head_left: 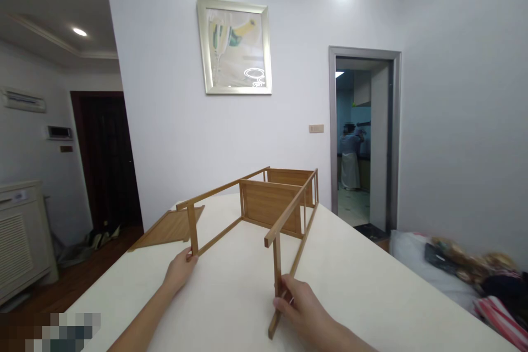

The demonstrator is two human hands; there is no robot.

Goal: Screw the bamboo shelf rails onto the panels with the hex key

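A wooden shelf rack (270, 206) lies on its side on the white table (231, 297), its open end towards me. Two panels are fitted across its far half. My left hand (180, 272) is closed around the near lower corner of its left side frame. Around the short crosspiece of the right side frame, just above the lower rail, my right hand (303, 302) is closed with thumb and fingers. A loose wooden panel (171, 225) rests flat on the table to the left of the rack.
Against the right wall is a pale surface heaped with clothes and bags (474, 269). Through the doorway (365, 137) at the back right, a person (350, 157) stands in a kitchen. A white cabinet (22, 236) and a dark door (108, 159) are at left.
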